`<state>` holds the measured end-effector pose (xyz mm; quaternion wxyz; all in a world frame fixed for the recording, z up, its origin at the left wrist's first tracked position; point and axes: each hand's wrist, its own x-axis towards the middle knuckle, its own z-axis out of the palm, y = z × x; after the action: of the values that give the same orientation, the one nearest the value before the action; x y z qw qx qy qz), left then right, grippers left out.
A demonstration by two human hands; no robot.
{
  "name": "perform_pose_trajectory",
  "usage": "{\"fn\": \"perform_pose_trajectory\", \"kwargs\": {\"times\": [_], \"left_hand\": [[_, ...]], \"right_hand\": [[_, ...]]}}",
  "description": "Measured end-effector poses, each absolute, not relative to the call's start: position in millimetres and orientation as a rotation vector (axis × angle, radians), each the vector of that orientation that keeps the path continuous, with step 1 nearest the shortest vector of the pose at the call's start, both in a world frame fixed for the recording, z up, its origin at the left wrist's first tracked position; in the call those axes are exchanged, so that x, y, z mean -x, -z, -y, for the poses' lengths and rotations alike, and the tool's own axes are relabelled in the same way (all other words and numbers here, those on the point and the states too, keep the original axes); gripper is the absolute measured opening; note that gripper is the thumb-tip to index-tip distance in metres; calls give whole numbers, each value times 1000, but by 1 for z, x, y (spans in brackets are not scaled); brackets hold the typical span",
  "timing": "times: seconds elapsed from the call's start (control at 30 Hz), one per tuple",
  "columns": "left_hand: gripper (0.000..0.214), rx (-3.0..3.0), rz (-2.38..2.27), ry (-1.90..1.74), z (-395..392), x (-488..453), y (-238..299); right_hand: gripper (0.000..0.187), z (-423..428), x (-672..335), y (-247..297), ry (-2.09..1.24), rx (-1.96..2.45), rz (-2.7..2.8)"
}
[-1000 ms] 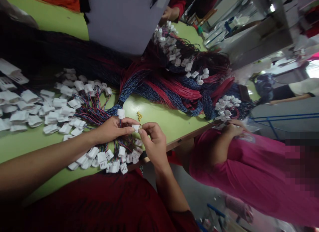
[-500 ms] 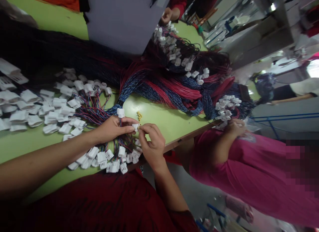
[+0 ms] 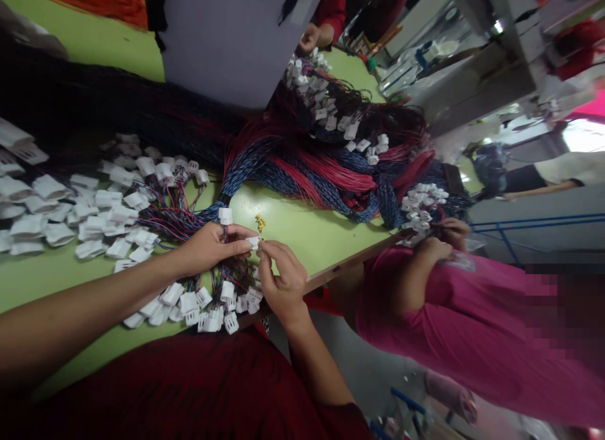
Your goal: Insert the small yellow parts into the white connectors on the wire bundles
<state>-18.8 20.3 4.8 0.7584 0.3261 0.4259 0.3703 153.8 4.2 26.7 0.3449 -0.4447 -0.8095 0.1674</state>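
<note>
My left hand pinches a small white plastic connector between thumb and fingers, above a bundle of red, blue and black wires. My right hand meets it from the right, its thumb and forefinger closed on the connector's end. Under both hands lies a row of white connectors on wire ends. Another white connector sits just above my left hand. A small yellow bit lies on the green table close by.
A heap of loose white connectors covers the left. Thick red and blue wire bundles run across the middle. A person in pink works at the table's right edge, another's hand at the far side. A grey panel stands behind.
My right fingers have closed tighter onto the connector's end. The whole view has slid slightly left and up; my left hand keeps its hold.
</note>
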Motion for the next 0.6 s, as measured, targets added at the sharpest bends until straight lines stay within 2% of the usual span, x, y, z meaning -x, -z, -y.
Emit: {"fn": "perform_pose_trajectory", "kwargs": {"times": [0.2,0.47,0.6], "left_hand": [[27,-745,-957,-784,-21,19,-10],[29,-902,-991,-770,-23,21,-7],[27,-939,-947,-778,-21,19,-7]], "right_hand": [[29,-5,-155,-25,-402,1103,2139],[13,-8,-149,-30,-165,1102,2352],[12,-11,-152,-32,-375,1100,2262]]}}
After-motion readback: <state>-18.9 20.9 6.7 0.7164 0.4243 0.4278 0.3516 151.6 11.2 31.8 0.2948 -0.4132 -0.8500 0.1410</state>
